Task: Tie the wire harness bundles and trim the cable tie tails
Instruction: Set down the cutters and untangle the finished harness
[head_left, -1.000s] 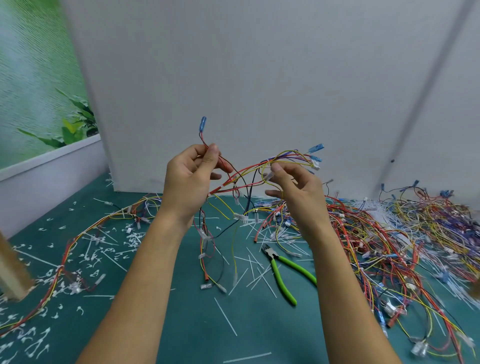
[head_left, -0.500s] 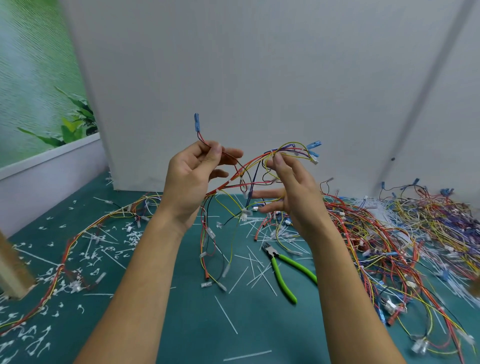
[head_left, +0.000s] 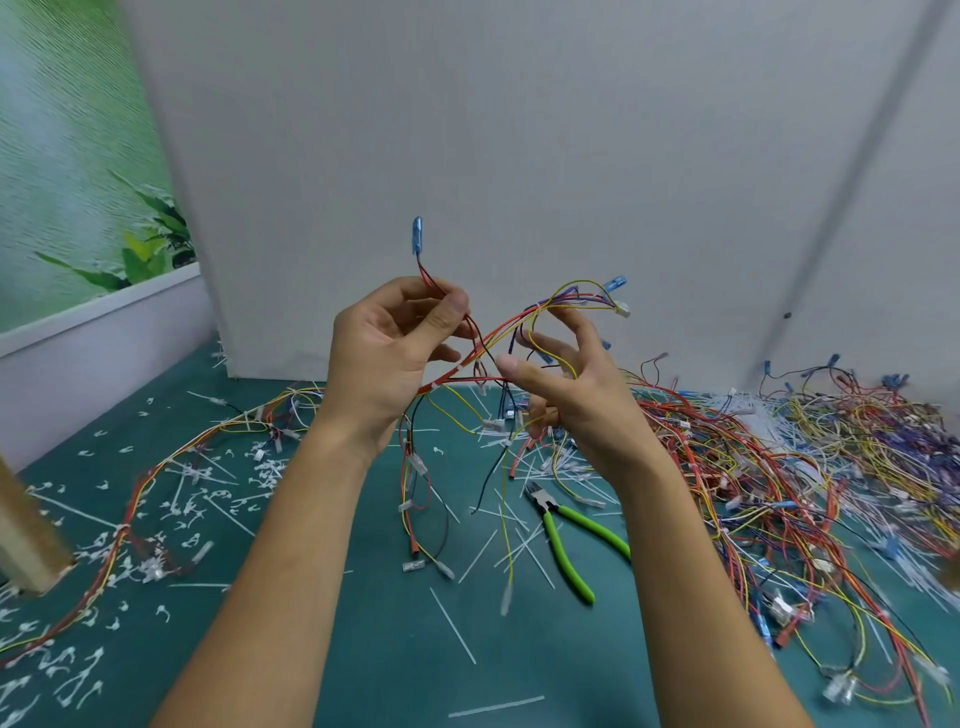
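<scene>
2 hands meet mid-frame; left hand (head_left: 380, 357) pinches the wire harness (head_left: 491, 342) between thumb and forefinger; right hand (head_left: 582, 395) spreads loose fingers among its strands; green cutters (head_left: 567, 558) lie lower centre.

No legible text or labels

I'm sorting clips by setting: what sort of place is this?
Likely a wire-harness assembly bench: a heap of wire harnesses on the green mat, green-handled cutters, scattered cable tie tails, and the left hand pinching a harness.
</scene>
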